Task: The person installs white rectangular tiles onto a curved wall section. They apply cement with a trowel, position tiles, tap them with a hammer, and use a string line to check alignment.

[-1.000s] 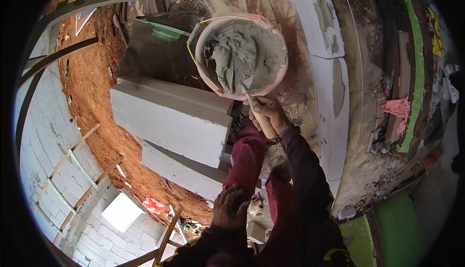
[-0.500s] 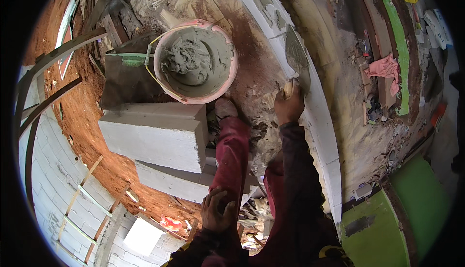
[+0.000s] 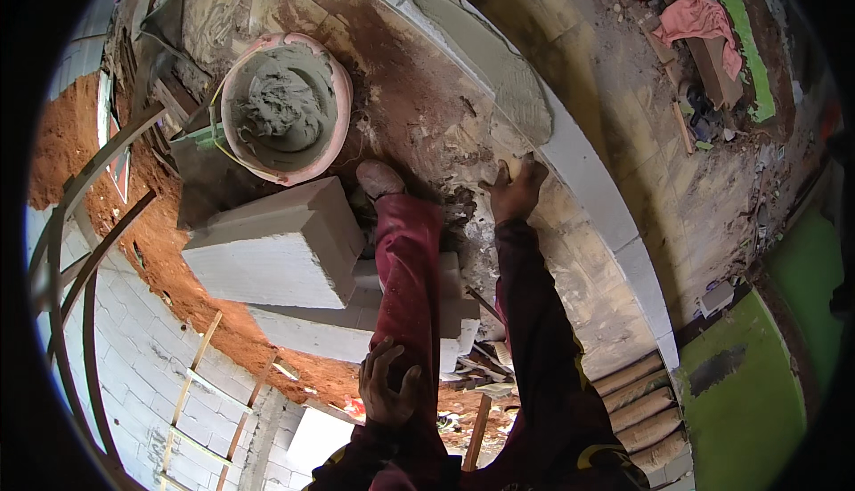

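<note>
My right hand (image 3: 515, 190) is beside the inner edge of a curving row of pale blocks (image 3: 588, 170), just short of the wet mortar's near end. Its fingers look apart, and I make out no tool in them. Grey mortar (image 3: 499, 64) coats the top of the row beyond it. My left hand (image 3: 389, 386) rests on my left leg in red trousers (image 3: 408, 268), fingers spread and holding nothing. A pink bucket (image 3: 341, 104) of grey mortar (image 3: 283, 104) stands ahead to the left, its yellow handle hanging to one side.
Large pale blocks (image 3: 267, 264) lie stacked left of my leg, near my shoe (image 3: 380, 179). Bent dark bars (image 3: 98, 166) rise at far left over reddish soil (image 3: 67, 139). A pink cloth (image 3: 699, 24) drapes over boards at upper right. Green panels (image 3: 744, 393) lie at lower right.
The view has shifted, so the bucket sits farther left. My right hand was closed on a pale handle by a grey trowel-like blade; its fingers now look apart. My left hand stays on my leg.
</note>
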The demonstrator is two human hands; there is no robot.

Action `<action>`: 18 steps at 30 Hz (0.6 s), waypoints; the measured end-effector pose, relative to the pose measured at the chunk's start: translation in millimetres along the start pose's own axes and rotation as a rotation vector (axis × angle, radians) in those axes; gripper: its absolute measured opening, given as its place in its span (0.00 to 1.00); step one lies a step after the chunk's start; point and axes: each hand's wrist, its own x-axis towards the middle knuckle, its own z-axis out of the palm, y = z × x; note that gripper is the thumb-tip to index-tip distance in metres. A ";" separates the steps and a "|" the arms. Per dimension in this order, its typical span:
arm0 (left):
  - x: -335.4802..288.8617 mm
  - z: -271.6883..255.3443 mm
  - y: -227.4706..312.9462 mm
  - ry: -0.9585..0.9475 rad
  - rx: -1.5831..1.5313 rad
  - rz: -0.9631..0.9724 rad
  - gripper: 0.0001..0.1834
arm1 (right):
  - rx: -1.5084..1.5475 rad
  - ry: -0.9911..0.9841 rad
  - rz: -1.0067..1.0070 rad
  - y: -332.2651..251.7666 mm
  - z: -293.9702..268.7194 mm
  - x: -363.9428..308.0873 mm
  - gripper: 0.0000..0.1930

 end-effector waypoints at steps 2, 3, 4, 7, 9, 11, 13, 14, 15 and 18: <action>-3.6 6.1 0.6 0.005 0.025 0.029 0.22 | 0.022 0.059 -0.058 24.8 4.2 -9.2 0.30; -4.6 8.6 0.9 0.004 0.044 0.027 0.22 | -0.010 0.027 -0.047 36.7 5.6 -14.4 0.29; -5.6 10.0 1.4 0.000 0.038 0.030 0.22 | -0.021 -0.008 -0.025 47.0 4.6 -22.7 0.27; -6.1 11.2 4.3 -0.015 0.055 0.031 0.22 | -0.006 -0.041 0.095 60.5 -15.0 -64.5 0.25; -5.6 10.2 6.3 -0.006 0.069 0.073 0.22 | 0.032 -0.099 0.227 53.6 -40.2 -95.8 0.25; -4.3 9.2 7.5 -0.007 0.107 0.081 0.22 | 0.316 -0.118 0.294 34.8 -72.5 -119.6 0.19; -2.6 9.1 7.4 -0.029 0.109 0.071 0.21 | 0.372 -0.358 0.381 9.5 -94.4 -123.6 0.16; -1.2 9.0 6.8 -0.038 0.099 0.062 0.21 | 0.584 -0.384 0.420 -5.7 -102.1 -120.3 0.15; -0.9 8.9 6.2 -0.039 0.096 0.048 0.21 | 0.903 -0.404 0.514 -20.8 -93.7 -104.2 0.14; 0.6 6.2 2.7 -0.002 0.126 0.114 0.22 | 1.247 -0.482 0.699 -52.5 -56.4 -44.6 0.16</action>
